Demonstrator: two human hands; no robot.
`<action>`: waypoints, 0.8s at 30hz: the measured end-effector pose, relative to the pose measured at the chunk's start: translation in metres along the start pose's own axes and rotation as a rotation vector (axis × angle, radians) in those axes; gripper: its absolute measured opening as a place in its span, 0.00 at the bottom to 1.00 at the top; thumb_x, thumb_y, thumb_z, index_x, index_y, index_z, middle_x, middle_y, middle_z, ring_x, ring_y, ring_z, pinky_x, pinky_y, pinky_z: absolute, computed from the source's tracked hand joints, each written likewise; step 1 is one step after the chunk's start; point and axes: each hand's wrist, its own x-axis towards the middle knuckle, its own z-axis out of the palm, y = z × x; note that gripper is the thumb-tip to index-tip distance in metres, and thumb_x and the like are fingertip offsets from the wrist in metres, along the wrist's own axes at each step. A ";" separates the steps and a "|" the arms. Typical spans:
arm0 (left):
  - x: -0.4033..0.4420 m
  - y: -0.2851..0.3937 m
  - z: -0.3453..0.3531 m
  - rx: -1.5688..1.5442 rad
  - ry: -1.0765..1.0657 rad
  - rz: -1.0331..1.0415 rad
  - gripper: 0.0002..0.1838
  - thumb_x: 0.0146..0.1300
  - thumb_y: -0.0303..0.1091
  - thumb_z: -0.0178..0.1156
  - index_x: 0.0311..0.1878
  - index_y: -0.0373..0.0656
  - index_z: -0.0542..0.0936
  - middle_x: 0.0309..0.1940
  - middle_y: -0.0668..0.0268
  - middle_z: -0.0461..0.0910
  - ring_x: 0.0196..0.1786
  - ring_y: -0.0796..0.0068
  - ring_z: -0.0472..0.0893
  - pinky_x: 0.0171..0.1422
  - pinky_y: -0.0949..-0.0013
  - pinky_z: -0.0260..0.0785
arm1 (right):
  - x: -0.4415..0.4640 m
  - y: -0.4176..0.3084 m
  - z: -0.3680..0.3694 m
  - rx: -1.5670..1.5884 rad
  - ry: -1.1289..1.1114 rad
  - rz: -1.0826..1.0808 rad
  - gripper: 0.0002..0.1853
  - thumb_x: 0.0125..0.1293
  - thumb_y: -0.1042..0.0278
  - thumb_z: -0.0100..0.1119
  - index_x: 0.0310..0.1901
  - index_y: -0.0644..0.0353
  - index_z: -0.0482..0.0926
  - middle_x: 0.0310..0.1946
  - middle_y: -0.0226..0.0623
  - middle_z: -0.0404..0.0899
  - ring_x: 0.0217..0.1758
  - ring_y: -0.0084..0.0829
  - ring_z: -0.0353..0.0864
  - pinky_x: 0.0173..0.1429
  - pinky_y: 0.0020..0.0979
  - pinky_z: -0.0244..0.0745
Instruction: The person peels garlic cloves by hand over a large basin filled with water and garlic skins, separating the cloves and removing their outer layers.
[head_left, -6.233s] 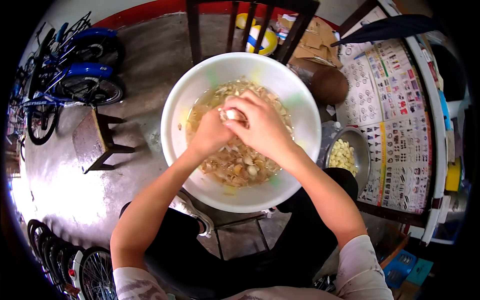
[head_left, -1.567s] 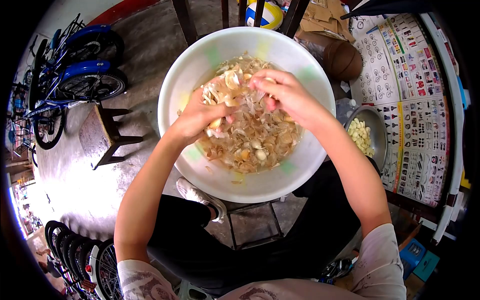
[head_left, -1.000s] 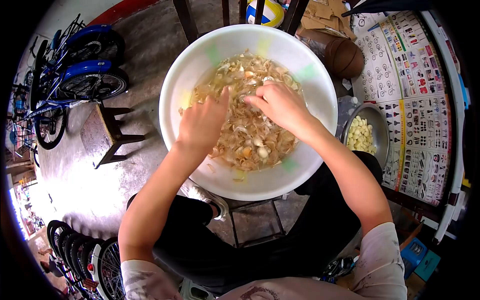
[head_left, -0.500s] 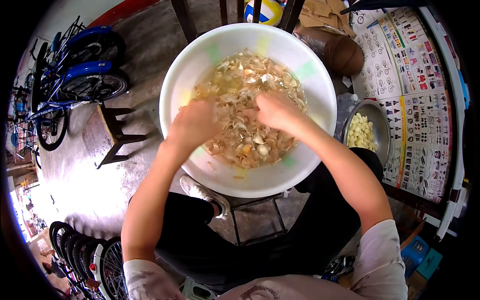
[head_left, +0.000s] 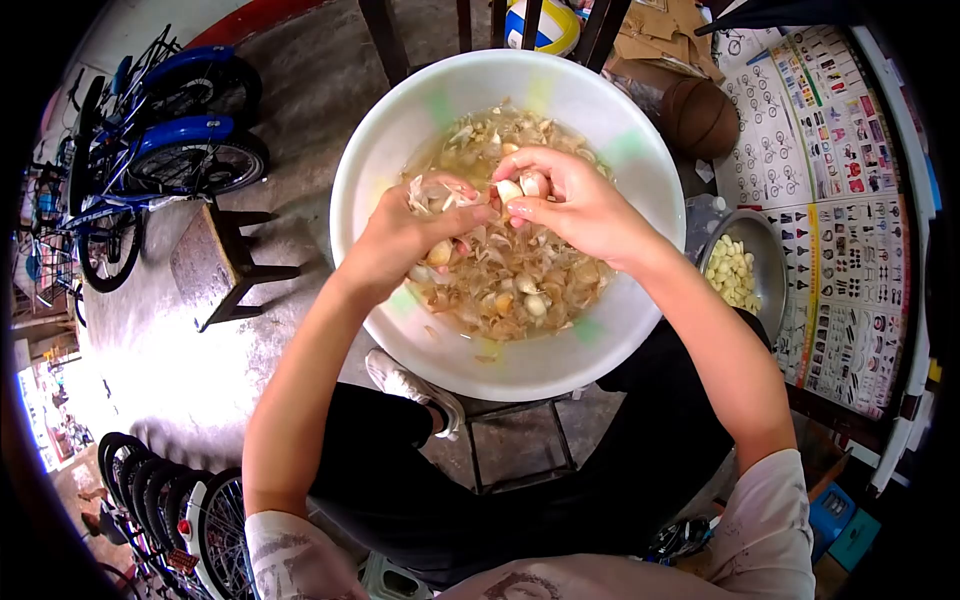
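A wide white plastic basin (head_left: 640, 200) stands in front of me, with water and a thick layer of loose garlic skins (head_left: 560, 265) in it. Above the skins, my right hand (head_left: 565, 205) pinches garlic cloves (head_left: 510, 190) between thumb and fingers. My left hand (head_left: 415, 225) is curled around garlic cloves and papery skins (head_left: 435, 195), its thumb reaching toward the right fingers. Several whitish cloves (head_left: 533, 304) float among the skins nearer to me. On the right, a metal bowl (head_left: 772, 275) holds peeled garlic cloves (head_left: 731, 272).
A small wooden stool (head_left: 215, 262) stands left of the basin, with bicycles (head_left: 185, 150) beyond it. Wooden bars (head_left: 385, 40), a ball (head_left: 545, 28) and a brown basketball (head_left: 700, 118) lie behind. A printed poster sheet (head_left: 835, 220) covers the right side.
Both hands have risen out of the skins and come together over the basin. Cloves and skins now show between the fingers. The whole view has shifted slightly.
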 end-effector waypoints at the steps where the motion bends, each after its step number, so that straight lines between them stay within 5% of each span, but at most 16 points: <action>1: 0.000 0.000 0.004 -0.012 0.003 -0.002 0.14 0.63 0.30 0.66 0.49 0.41 0.76 0.33 0.68 0.80 0.29 0.83 0.77 0.23 0.78 0.62 | 0.002 0.002 0.000 -0.028 0.023 -0.046 0.12 0.67 0.78 0.58 0.52 0.65 0.73 0.39 0.29 0.76 0.41 0.20 0.77 0.48 0.24 0.76; 4: 0.001 -0.001 0.010 -0.026 0.036 0.048 0.13 0.64 0.31 0.65 0.50 0.41 0.76 0.34 0.68 0.81 0.29 0.83 0.77 0.23 0.78 0.62 | 0.002 0.003 0.007 0.082 0.087 -0.090 0.08 0.66 0.78 0.60 0.46 0.66 0.76 0.35 0.30 0.78 0.39 0.20 0.81 0.46 0.23 0.78; 12: -0.001 -0.004 0.015 0.088 0.108 0.089 0.14 0.64 0.30 0.65 0.51 0.40 0.77 0.34 0.68 0.81 0.31 0.84 0.77 0.25 0.79 0.65 | 0.001 0.000 0.011 0.319 0.161 0.080 0.12 0.70 0.73 0.58 0.51 0.65 0.73 0.39 0.35 0.77 0.38 0.22 0.79 0.44 0.22 0.76; 14: 0.002 -0.010 0.017 0.082 0.118 0.297 0.12 0.62 0.28 0.66 0.48 0.40 0.78 0.34 0.68 0.81 0.33 0.84 0.78 0.31 0.79 0.70 | 0.000 0.000 0.010 0.340 0.147 0.133 0.13 0.71 0.72 0.57 0.53 0.64 0.72 0.40 0.35 0.76 0.37 0.22 0.77 0.43 0.21 0.75; 18: 0.000 -0.009 0.023 0.210 0.193 0.301 0.11 0.59 0.25 0.68 0.44 0.39 0.79 0.34 0.69 0.81 0.35 0.84 0.78 0.38 0.78 0.72 | -0.005 -0.007 0.019 0.657 0.107 0.209 0.14 0.73 0.71 0.54 0.57 0.62 0.69 0.39 0.32 0.72 0.34 0.21 0.70 0.38 0.21 0.69; 20: 0.005 -0.017 0.020 0.391 0.268 0.585 0.11 0.57 0.23 0.69 0.43 0.38 0.80 0.37 0.68 0.81 0.38 0.82 0.79 0.42 0.78 0.73 | -0.005 -0.008 0.021 0.756 0.128 0.250 0.14 0.73 0.72 0.53 0.57 0.62 0.69 0.38 0.31 0.71 0.34 0.20 0.69 0.37 0.21 0.68; 24: 0.002 -0.019 0.022 0.259 0.290 0.578 0.11 0.52 0.22 0.67 0.41 0.36 0.81 0.38 0.67 0.83 0.44 0.79 0.80 0.52 0.73 0.73 | -0.007 -0.007 0.020 0.822 0.075 0.238 0.14 0.72 0.72 0.55 0.56 0.62 0.69 0.38 0.31 0.71 0.35 0.19 0.69 0.37 0.20 0.67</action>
